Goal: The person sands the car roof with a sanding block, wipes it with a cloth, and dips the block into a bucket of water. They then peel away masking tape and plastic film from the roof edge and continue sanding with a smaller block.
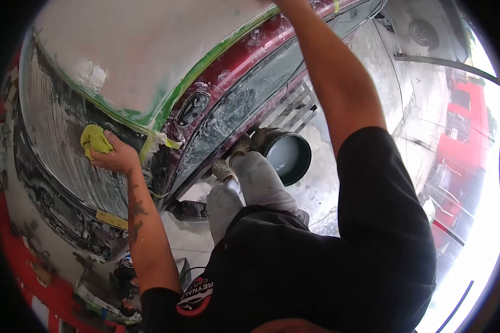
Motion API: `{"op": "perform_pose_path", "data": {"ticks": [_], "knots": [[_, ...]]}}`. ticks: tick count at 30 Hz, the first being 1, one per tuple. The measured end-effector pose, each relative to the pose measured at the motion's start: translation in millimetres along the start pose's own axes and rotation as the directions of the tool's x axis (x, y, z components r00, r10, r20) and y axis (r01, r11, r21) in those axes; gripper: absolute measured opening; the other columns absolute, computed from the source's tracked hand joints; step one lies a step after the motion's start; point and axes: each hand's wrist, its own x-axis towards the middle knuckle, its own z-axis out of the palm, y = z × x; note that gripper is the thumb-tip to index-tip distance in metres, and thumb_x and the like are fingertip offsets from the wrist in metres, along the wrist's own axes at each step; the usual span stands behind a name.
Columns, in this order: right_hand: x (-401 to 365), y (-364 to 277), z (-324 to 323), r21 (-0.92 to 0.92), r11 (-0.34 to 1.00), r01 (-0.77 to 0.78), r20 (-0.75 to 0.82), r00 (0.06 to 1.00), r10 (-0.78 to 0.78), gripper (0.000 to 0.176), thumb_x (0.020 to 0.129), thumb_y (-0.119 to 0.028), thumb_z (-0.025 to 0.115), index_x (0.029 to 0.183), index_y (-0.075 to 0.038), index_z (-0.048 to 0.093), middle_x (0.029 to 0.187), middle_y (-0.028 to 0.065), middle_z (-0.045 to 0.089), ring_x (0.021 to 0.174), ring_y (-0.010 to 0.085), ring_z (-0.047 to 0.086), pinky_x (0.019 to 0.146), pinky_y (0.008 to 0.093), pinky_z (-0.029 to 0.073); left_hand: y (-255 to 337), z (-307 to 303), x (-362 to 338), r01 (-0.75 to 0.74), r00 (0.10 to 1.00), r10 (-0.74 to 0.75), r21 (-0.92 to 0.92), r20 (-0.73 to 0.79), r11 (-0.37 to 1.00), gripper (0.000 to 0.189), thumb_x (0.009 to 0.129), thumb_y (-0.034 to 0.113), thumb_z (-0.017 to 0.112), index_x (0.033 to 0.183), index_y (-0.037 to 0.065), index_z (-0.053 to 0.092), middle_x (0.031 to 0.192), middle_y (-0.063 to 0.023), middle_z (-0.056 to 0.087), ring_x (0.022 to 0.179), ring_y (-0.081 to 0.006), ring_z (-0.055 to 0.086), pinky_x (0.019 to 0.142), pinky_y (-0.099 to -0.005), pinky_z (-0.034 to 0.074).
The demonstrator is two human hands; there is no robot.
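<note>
A crumpled yellow-green cloth (95,140) is gripped in my left hand (116,156), against the wet, streaked windshield (66,125) of a car. Above it spreads the car's pale, whitish roof (133,50), edged with green masking tape (205,60). My right arm reaches up to the roof's far edge at the top of the view; only a small part of my right hand (286,3) shows there, and its fingers are cut off by the frame. The dark red door frame (233,64) has whitish residue on it.
A dark bucket (301,176) of cloudy liquid stands on the floor beside my legs. The side mirror (190,210) juts out near my knees. Another person (126,280) is partly visible at the lower left. Another vehicle (428,28) is at the upper right.
</note>
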Motion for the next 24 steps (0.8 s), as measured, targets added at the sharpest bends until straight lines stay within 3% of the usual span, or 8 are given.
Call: {"op": "perform_pose_path", "data": {"ticks": [3,6,11,14,16,19,21,24], "knots": [[-64,-77,18,-0.014,0.949,0.315,0.147,0.939,-0.309,0.042,0.096,-0.028,0.056,0.138,-0.029,0.061,0.125,0.0173,0.061,0.115,0.0387,0.059,0.092,0.0539,0.049,5,-1,1,0.104,0.994,-0.104,-0.008,0.032,0.995,0.071,0.096,0.051,0.067,0.136,-0.005,0.049,0.120,-0.0257,0.048,0.111,-0.0469,0.052,0.093,-0.0578,0.045],[-129,-138,-8,0.219,0.797,0.562,0.135,0.792,-0.595,0.043,0.096,-0.026,0.054,0.139,-0.029,0.061,0.125,0.0156,0.059,0.116,0.0357,0.056,0.092,0.0474,0.047,-1,1,3,0.089,0.996,-0.087,-0.043,0.036,0.995,0.072,0.097,0.050,0.067,0.138,-0.005,0.047,0.120,-0.0264,0.049,0.112,-0.0473,0.053,0.095,-0.0566,0.046],[-138,-134,3,0.298,0.645,0.704,-0.026,0.682,-0.731,0.046,0.094,-0.023,0.055,0.140,-0.027,0.062,0.127,0.0138,0.058,0.111,0.0309,0.056,0.093,0.0433,0.046,4,-9,36,0.039,0.999,-0.040,-0.148,-0.003,0.988,0.074,0.095,0.050,0.070,0.138,-0.006,0.049,0.122,-0.0267,0.056,0.109,-0.0444,0.060,0.093,-0.0518,0.051],[-108,-104,0,0.272,0.674,0.687,-0.023,0.704,-0.709,0.042,0.097,-0.025,0.051,0.137,-0.025,0.064,0.126,0.0156,0.059,0.116,0.0313,0.055,0.096,0.0432,0.044,74,-23,63,-0.002,0.997,-0.013,-0.215,-0.070,0.977,0.068,0.093,0.041,0.076,0.136,-0.005,0.051,0.122,-0.0240,0.062,0.103,-0.0412,0.065,0.091,-0.0488,0.052],[-67,-60,-1,0.273,0.760,0.590,0.057,0.779,-0.625,0.045,0.096,-0.028,0.053,0.141,-0.024,0.060,0.126,0.0173,0.058,0.115,0.0344,0.056,0.095,0.0466,0.046,176,-38,49,0.079,0.993,-0.067,-0.121,0.097,0.990,0.064,0.092,0.038,0.077,0.137,-0.001,0.053,0.128,-0.0240,0.059,0.108,-0.0402,0.064,0.091,-0.0461,0.053],[13,43,1,0.171,0.866,0.470,0.055,0.873,-0.485,0.046,0.096,-0.031,0.059,0.141,-0.026,0.059,0.122,0.0167,0.060,0.109,0.0370,0.057,0.091,0.0484,0.048,244,6,15,-0.147,0.977,0.168,-0.158,0.128,0.976,0.062,0.091,0.043,0.076,0.136,0.006,0.055,0.136,-0.0238,0.055,0.121,-0.0415,0.058,0.100,-0.0489,0.048],[71,137,9,0.076,0.930,0.360,-0.033,0.933,-0.358,0.048,0.094,-0.035,0.065,0.141,-0.027,0.059,0.116,0.0169,0.063,0.106,0.0385,0.058,0.088,0.0494,0.049,275,48,-14,-0.498,0.863,0.474,0.135,0.176,0.857,0.060,0.089,0.044,0.075,0.134,0.009,0.055,0.142,-0.0233,0.049,0.133,-0.0455,0.047,0.109,-0.0552,0.039],[158,286,29,-0.072,0.989,0.126,-0.060,0.990,-0.130,0.047,0.099,-0.040,0.059,0.145,-0.030,0.056,0.122,0.0197,0.062,0.109,0.0437,0.058,0.092,0.0544,0.050,291,65,-36,-0.368,0.929,0.369,0.188,0.028,0.911,0.059,0.089,0.043,0.076,0.134,0.011,0.055,0.144,-0.0237,0.047,0.137,-0.0490,0.040,0.112,-0.0610,0.032]]}}
